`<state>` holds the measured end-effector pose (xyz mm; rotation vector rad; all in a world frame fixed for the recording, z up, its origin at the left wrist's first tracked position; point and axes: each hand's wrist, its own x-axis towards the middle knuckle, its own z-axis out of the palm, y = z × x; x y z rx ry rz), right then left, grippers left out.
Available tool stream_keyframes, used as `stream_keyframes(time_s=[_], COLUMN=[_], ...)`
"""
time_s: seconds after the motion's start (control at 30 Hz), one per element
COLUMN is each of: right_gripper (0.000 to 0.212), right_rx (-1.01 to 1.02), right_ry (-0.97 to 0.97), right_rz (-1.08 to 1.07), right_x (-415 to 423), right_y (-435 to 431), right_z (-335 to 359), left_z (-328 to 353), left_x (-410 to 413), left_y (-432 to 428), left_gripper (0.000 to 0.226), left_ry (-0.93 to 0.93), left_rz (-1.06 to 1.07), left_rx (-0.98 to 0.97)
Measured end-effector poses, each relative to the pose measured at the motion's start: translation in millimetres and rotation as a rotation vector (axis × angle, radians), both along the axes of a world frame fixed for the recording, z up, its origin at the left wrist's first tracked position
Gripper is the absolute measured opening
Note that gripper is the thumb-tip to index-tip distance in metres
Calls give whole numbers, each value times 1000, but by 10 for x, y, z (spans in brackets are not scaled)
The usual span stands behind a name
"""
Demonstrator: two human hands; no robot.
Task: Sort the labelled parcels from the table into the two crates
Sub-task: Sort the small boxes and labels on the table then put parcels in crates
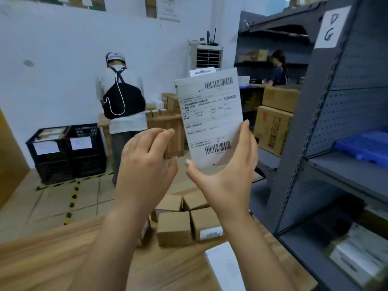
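Observation:
A flat white parcel [210, 118] with a shipping label and two barcodes is held upright at chest height. My right hand [226, 179] grips its lower edge, thumb at the left corner and fingers up its right side. My left hand [147, 162] hovers just left of it, fingers spread, not touching it. Below, several small brown cardboard parcels [174, 228] sit on the wooden table [63, 259], and a white box [225, 267] lies at the table's near right. Two black crates with paper labels [67, 152] stand on the floor at the far left.
A grey metal shelving unit [327, 143] rises close on the right, with a blue tray and boxes on its shelves. A person with a black backpack [121, 101] stands at a far wooden table. Another person stands behind the shelves. Yellow-black tape marks the floor.

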<state>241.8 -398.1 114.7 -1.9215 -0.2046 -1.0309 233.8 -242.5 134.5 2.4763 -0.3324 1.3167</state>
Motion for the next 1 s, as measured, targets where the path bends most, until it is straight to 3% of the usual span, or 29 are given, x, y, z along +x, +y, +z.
stream_keyframes(time_s=[1.0], right_gripper=[124], right_rx=[41], right_ry=[-97], right_rz=[-120], right_x=[-239], right_y=[-1871], right_z=[-141], left_z=[-92], left_x=[-42], left_y=[-1874], left_gripper=[48], left_ry=[-48], left_rz=[-188], left_rx=[-19])
